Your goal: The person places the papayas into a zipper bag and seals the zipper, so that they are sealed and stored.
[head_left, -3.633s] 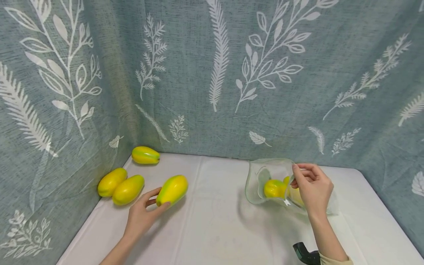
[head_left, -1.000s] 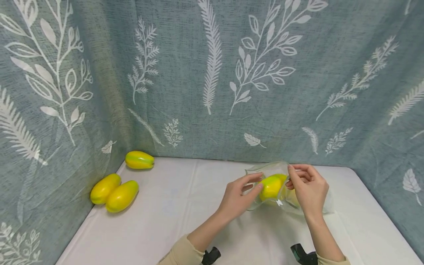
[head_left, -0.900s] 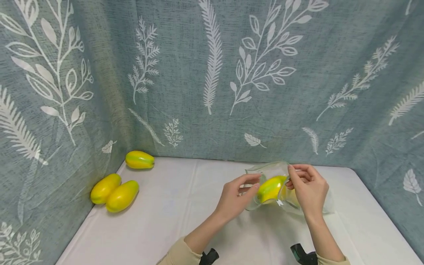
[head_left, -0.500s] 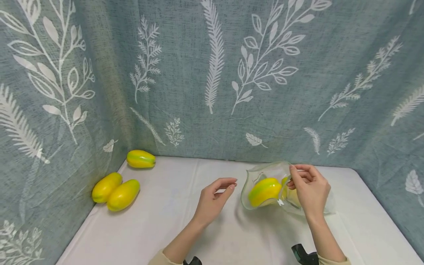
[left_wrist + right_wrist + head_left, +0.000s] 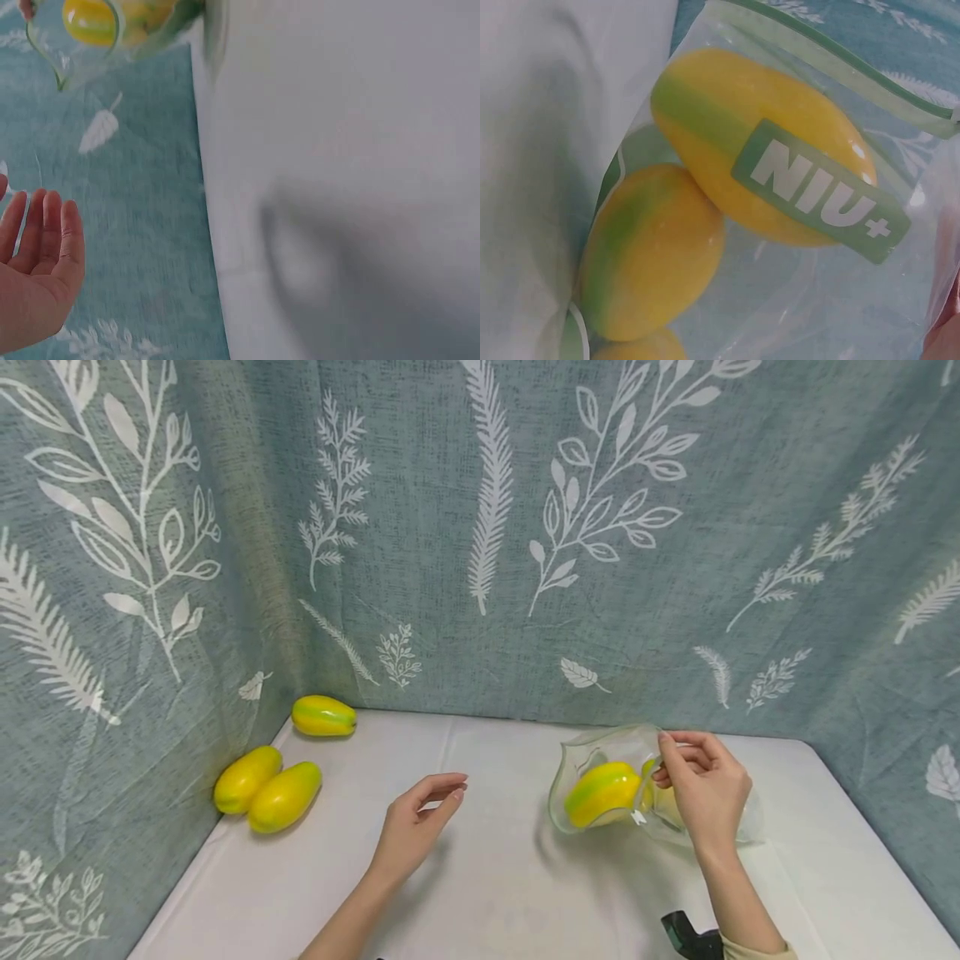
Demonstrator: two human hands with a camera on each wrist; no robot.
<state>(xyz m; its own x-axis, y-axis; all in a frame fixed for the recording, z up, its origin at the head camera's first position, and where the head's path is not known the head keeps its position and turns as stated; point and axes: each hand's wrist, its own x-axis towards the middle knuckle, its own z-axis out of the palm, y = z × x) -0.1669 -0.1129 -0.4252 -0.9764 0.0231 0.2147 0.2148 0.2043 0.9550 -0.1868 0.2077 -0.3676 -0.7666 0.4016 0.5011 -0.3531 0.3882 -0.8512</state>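
The right hand pinches the upper rim of a clear plastic zip bag with a green seal strip, holding its mouth open toward the left on the white-covered bench. Inside the bag lie yellow-green oval papaya-shaped fruits; the right wrist view shows two of them stacked close behind a green "NIU+" label, with the edge of a third at the bottom. The left hand hovers above the bench, well apart from the bag, its fingers relaxed and slightly bent, holding nothing; the left wrist view shows the palm open. At the bench's far left, two loose yellow fruits lie side by side, touching, against the grey-green leaf-printed curtain. A third loose fruit with a green band lies farther back, near the corner.
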